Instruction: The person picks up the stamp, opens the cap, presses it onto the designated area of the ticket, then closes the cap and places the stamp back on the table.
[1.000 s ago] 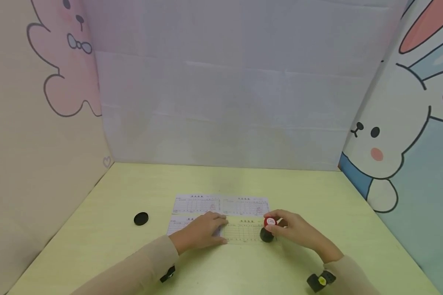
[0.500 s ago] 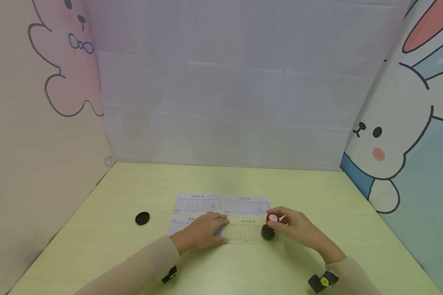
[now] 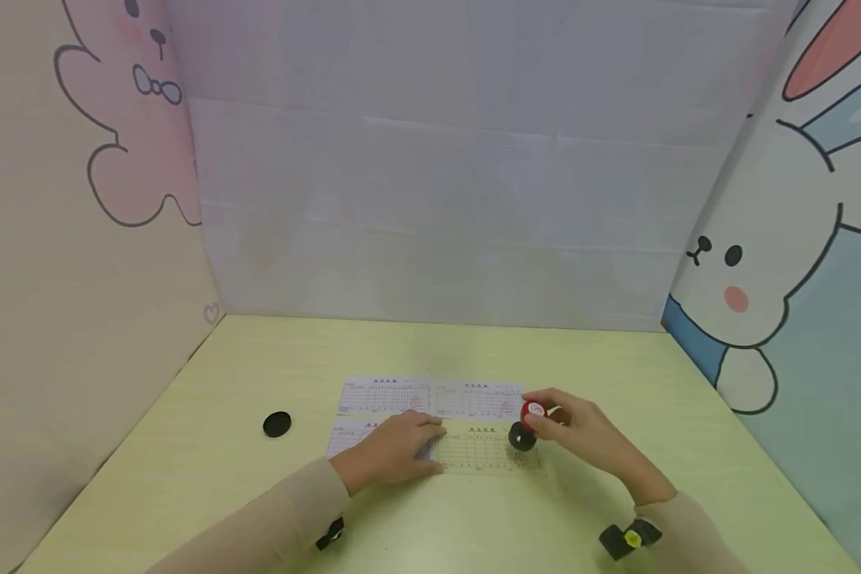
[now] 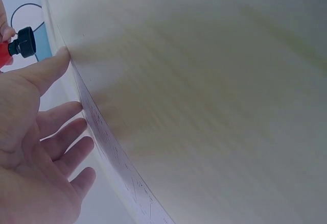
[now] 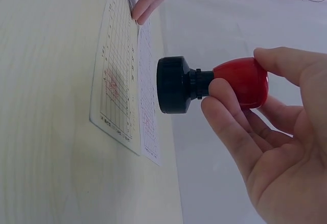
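My right hand (image 3: 584, 430) grips the red handle of a round black stamp (image 5: 173, 85), fingers and thumb curled round it. The stamp hangs above the right end of a pale yellow printed form (image 3: 471, 451), apart from the paper in the right wrist view. A red stamp mark (image 5: 111, 85) shows on that form. My left hand (image 3: 391, 452) rests with fingers extended on the papers, at the left end of the yellow form, partly covering a white form (image 3: 347, 436). Both upper white forms (image 3: 383, 396) bear faint red marks at their right ends.
A round black cap (image 3: 277, 424) lies on the pale yellow table (image 3: 258, 502), left of the papers. A white sheet (image 3: 430, 175) hangs behind the table, with walls bearing cartoon figures at either side.
My right hand has lifted the stamp off the yellow form and moved slightly away from me. The red mark beneath it has come into view. The left hand stays in place.
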{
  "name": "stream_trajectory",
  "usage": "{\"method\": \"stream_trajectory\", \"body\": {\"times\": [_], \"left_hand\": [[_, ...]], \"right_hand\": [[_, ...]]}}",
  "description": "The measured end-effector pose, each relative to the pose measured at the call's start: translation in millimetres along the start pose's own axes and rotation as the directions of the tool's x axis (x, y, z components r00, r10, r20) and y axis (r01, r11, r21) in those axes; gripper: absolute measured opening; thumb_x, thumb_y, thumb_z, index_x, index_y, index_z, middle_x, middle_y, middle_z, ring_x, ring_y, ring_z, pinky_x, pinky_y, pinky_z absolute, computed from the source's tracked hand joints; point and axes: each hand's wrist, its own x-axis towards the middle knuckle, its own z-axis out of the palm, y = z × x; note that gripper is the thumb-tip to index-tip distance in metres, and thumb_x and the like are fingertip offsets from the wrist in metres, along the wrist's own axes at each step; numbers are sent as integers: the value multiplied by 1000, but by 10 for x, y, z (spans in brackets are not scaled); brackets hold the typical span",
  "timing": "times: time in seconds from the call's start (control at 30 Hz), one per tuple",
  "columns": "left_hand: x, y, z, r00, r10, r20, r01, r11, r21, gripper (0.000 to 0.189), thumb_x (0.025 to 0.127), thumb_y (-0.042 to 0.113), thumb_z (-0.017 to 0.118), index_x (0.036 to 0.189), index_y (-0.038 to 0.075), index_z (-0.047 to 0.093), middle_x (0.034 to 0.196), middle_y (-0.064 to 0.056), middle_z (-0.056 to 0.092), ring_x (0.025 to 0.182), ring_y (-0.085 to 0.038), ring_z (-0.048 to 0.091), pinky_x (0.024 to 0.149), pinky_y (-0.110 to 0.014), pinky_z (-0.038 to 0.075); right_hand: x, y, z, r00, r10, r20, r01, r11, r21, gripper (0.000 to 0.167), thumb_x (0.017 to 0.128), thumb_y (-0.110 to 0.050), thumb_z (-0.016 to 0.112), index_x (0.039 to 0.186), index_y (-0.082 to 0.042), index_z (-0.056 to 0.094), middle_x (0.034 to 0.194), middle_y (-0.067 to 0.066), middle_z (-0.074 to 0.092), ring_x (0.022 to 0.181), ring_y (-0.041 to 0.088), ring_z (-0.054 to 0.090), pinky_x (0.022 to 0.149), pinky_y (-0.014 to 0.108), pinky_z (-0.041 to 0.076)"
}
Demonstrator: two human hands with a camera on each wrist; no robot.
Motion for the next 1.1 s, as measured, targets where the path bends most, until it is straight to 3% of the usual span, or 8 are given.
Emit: {"method": "stream_trajectory", "body": {"times": [0.33, 0.47, 0.77, 1.1], "left_hand": [[-43, -37, -95, 999, 4, -48, -6, 999, -42, 59, 91, 42, 73, 136, 4, 61, 142, -9, 56, 132, -28, 50, 111, -44, 38], [-86, -91, -149, 998, -36, -58, 33, 998, -51, 58, 93, 39, 73, 136, 4, 61, 143, -10, 55, 134, -30, 49, 111, -47, 38], [-266, -399, -206, 987, -135, -89, 129, 989, -73, 55, 92, 38, 73, 136, 6, 62, 143, -10, 55, 133, -33, 48, 110, -52, 38], [-609, -727, -403, 956, -250, -153, 242, 968, -68, 55, 92, 32, 75, 136, 3, 61, 142, -15, 55, 132, -39, 47, 107, -56, 39]], "right_hand": [[14, -42, -15, 1000, 16, -11, -16, 998, 53, 41, 99, -29, 66, 132, -6, 60, 103, 6, 68, 89, 24, 67, 77, 27, 55], [27, -59, -16, 1000, 4, -13, -3, 998, 66, 41, 99, -28, 66, 132, -5, 59, 103, 7, 67, 90, 26, 68, 79, 26, 55], [66, -77, 33, 1000, -20, -7, 21, 996, 89, 39, 99, -26, 66, 132, -5, 60, 105, 8, 67, 90, 26, 69, 79, 26, 56], [119, -95, 79, 1000, -28, 12, 26, 988, 150, 38, 100, -26, 64, 133, -5, 59, 109, 11, 67, 91, 27, 70, 82, 28, 57]]}}
